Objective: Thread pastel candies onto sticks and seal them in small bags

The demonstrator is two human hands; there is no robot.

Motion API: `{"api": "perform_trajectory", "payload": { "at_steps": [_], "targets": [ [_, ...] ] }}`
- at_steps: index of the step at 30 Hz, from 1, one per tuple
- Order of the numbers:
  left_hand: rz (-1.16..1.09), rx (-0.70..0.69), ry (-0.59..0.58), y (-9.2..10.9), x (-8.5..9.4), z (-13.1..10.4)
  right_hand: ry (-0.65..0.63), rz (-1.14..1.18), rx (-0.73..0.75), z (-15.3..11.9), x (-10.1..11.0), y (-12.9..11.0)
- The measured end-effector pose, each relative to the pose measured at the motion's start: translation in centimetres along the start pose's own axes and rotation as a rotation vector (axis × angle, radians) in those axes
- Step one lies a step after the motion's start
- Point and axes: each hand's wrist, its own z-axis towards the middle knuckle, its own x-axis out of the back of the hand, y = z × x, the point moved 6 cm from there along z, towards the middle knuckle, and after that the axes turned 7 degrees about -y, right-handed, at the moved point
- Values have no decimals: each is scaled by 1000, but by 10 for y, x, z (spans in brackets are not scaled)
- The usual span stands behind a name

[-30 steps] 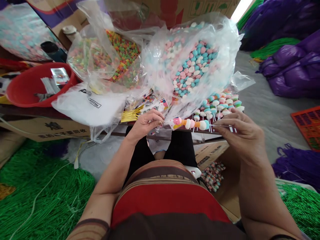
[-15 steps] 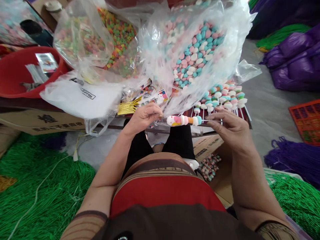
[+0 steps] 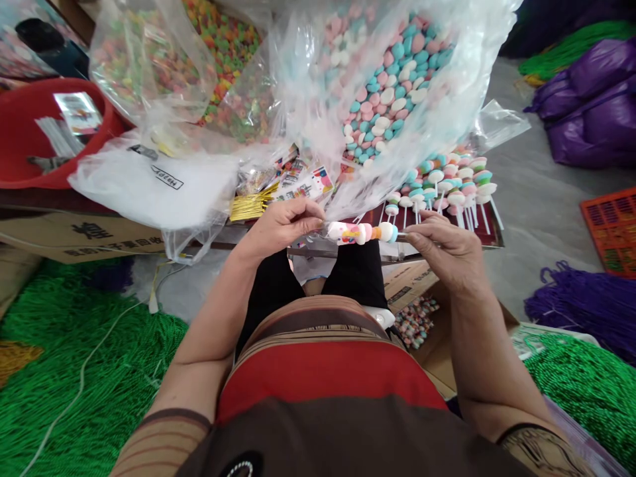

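In the middle of the view, a candy skewer (image 3: 387, 232) of pink, white, orange and blue pieces lies level between my hands. Its far left part sits inside a small printed plastic bag (image 3: 346, 232), while the pieces on the right stay bare. My left hand (image 3: 285, 226) pinches the bag's left end between thumb and fingers. My right hand (image 3: 447, 246) grips the skewer's white stick just beside the blue piece. Beyond my right hand, many finished-looking candy skewers (image 3: 450, 177) lie piled with sticks toward me. Gold twist ties (image 3: 251, 204) and more printed bags (image 3: 303, 187) are beyond my left hand.
A large clear bag of pastel candies (image 3: 385, 99) stands open at the back, with bags of colourful ring candies (image 3: 231, 66) beside it. A red basin (image 3: 106, 106) is at left. Below right, a cardboard box (image 3: 450, 331) holds wrapped pieces. Green strands (image 3: 74, 344) cover the floor.
My right hand has moved left, bringing the skewer closer to my left hand and a little deeper into the bag. The view has shifted slightly.
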Motion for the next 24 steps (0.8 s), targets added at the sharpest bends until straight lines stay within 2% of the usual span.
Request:
{"api": "perform_trajectory", "payload": {
  "at_steps": [4, 6, 8, 11, 16, 19, 24],
  "targets": [
    [-363, 144, -175, -3, -8, 0, 41, 103, -20, -2, -6, 4],
    [-470, 223, -262, -5, -13, -1, 54, 178, -62, -5, -12, 9],
    [-534, 270, -284, -7, -14, -2, 61, 268, -117, -10, -19, 15],
    [-636, 275, -211, -12, -15, -1, 77, 410, -212, -15, -30, 21],
    [-859, 228, -178, -12, -32, 1, 113, 587, -351, -17, -47, 18],
    [-912, 186, -20, -4, -33, 4, 128, 601, -371, -16, -51, 10],
    [-915, 56, 193, 17, -31, 14, 132, 560, -295, -18, -64, -2]
  ]
}}
